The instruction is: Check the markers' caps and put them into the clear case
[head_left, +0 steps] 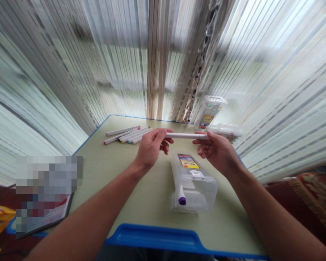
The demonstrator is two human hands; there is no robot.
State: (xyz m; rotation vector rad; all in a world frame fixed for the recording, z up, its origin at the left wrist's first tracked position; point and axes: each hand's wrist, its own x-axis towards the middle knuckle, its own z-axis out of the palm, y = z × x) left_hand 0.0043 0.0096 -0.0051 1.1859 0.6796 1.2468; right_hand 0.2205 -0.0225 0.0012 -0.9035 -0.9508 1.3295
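Above the small table (pixel 103 170) both my hands hold one white marker pen (pixel 187 136) level. My left hand (pixel 151 148) pinches its left end between thumb and fingers. My right hand (pixel 216 149) grips its right end with curled fingers. Just below them lies a clear plastic marker box (pixel 193 181) on its side with a yellow and red label, one purple-capped marker (pixel 182 195) showing at its open near end. Several white markers (pixel 126 135) with coloured caps lie in a loose row at the table's far left.
Another clear box (pixel 209 110) stands upright at the far right, with a clear lid or tray (pixel 225 129) lying beside it. A striped curtain (pixel 163 58) hangs close behind the table. A blue tray edge (pixel 152 237) runs along the near side. A book (pixel 51 217) lies at the left.
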